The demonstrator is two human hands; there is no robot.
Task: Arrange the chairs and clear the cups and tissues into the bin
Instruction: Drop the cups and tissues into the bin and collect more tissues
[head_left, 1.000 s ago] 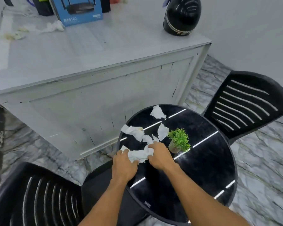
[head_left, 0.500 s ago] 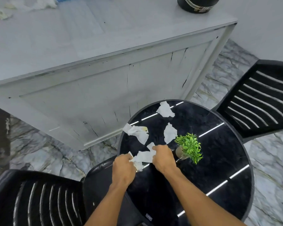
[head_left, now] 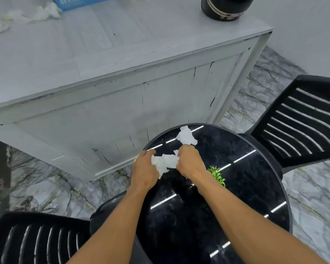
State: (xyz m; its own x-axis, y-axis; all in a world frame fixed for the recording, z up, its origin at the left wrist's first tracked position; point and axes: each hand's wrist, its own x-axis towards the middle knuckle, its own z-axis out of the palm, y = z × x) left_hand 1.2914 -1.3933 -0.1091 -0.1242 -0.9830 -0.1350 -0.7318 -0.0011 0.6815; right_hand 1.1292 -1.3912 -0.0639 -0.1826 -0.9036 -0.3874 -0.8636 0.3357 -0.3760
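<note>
Two hands met over the far-left part of the round black desk (head_left: 236,187). Left hand (head_left: 144,171) and right hand (head_left: 189,162) were both closed on one bunch of crumpled white tissues (head_left: 165,162), which stretched between them, a loose corner hanging down by the left thumb. One more torn tissue (head_left: 186,135) lay flat on the desk just beyond the right hand's knuckles, near the far rim. Small green plant (head_left: 216,173) stood close beside the right wrist, partly hidden by the forearm. Black slatted chair (head_left: 301,126) stood off to the right of the right hand; second black chair (head_left: 36,239) sat below and left of the left forearm. Grey counter (head_left: 103,54) rose beyond both hands, carrying more crumpled tissues (head_left: 46,13), a blue box (head_left: 80,1) and a black helmet (head_left: 225,8). No cups or bin in view.
</note>
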